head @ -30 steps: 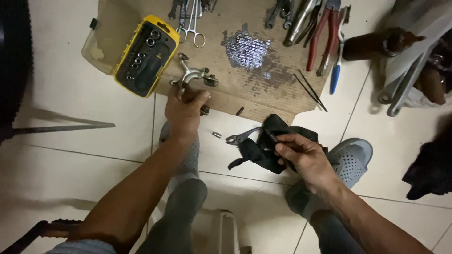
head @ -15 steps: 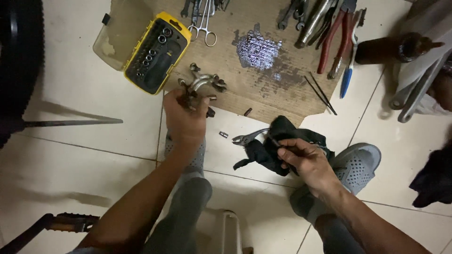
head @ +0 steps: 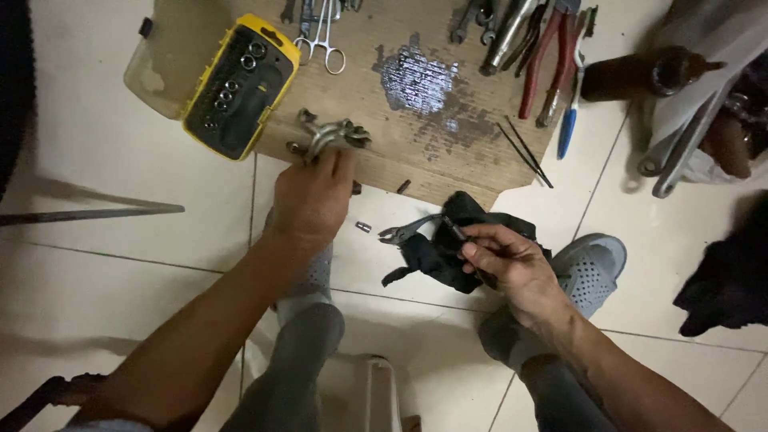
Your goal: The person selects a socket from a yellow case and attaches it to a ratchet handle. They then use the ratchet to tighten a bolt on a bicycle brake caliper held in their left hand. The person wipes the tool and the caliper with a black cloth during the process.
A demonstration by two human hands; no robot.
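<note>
A small grey metal clamp-like bicycle part [head: 328, 136] with curved arms rests at the near edge of a flat brown cardboard sheet [head: 448, 160] spread on the pale tiled floor [head: 104, 264]. The person's left hand [head: 312, 200] reaches forward over it, fingers closed around its near end, the metal arms sticking out beyond the fingertips. Just left of the part lies an open yellow-and-black plastic socket case [head: 238, 94] with round sockets in rows, its clear lid folded out to the left. Further back on the cardboard sit silver scissor-shaped forceps [head: 322, 36], a dark greasy stain [head: 416, 76], red-handled pliers [head: 548, 60], a blue-handled tool [head: 570, 128] and two thin black rods [head: 524, 152]. Nearer the person, the right hand [head: 508, 268] is clenched on a slim dark tool [head: 454, 232], pressing it against a crumpled black cloth [head: 436, 252] on the floor; the silver jaws of small pliers [head: 404, 232] poke out from the cloth's left side. A tiny metal piece [head: 363, 227] lies on the tile between the two hands. A grey perforated shoe [head: 588, 268] sits just right of the right hand, and grey trouser legs fill the lower centre.
</note>
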